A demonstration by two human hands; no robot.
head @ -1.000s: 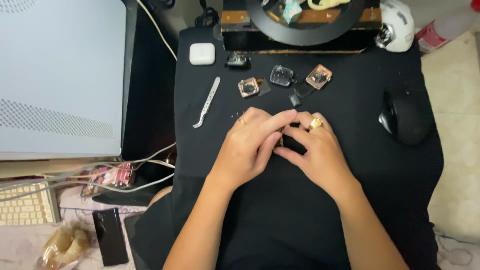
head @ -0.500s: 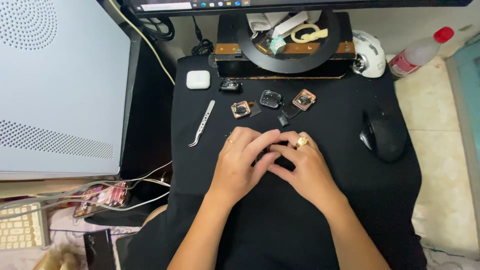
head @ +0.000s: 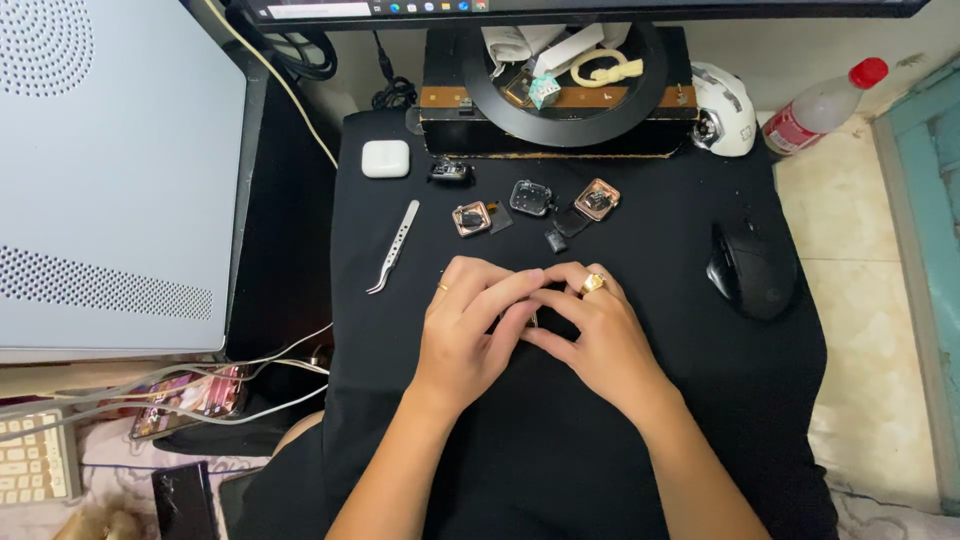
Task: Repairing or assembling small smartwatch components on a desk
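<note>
Near the centre of the frame, the left hand [head: 470, 335] and the right hand [head: 595, 335] are brought together over a black cloth [head: 700, 420], fingers overlapping. A small dark part [head: 533, 318] is pinched between the fingertips of both hands; only a sliver of it is seen in the gap, so its kind cannot be told. Both hands are closed around it, the left fingers curled over from the left, the right fingers folded in from the right. A gold ring [head: 592, 284] is worn on the right hand, and a thinner gold ring [head: 442, 287] on the left.

Just above the hands, 3 small square watch cases are laid in a row on the cloth: a copper-coloured one [head: 471, 218] at the left, a dark one [head: 530, 197] in the middle and another copper-coloured one [head: 597, 199] at the right. A small black piece [head: 556, 240] is seen just below them. A pair of metal tweezers [head: 393, 246] is laid at a slant left of the hands, well apart from them. A white earbud case [head: 385, 158] is placed in the upper left of the cloth, and a black mouse [head: 752, 268] at its right edge. A black ring-shaped stand [head: 566, 110] is set at the upper centre, and a plastic bottle with a red cap [head: 825, 102] in the upper right. A grey computer case [head: 110, 170] fills the left of the frame.
</note>
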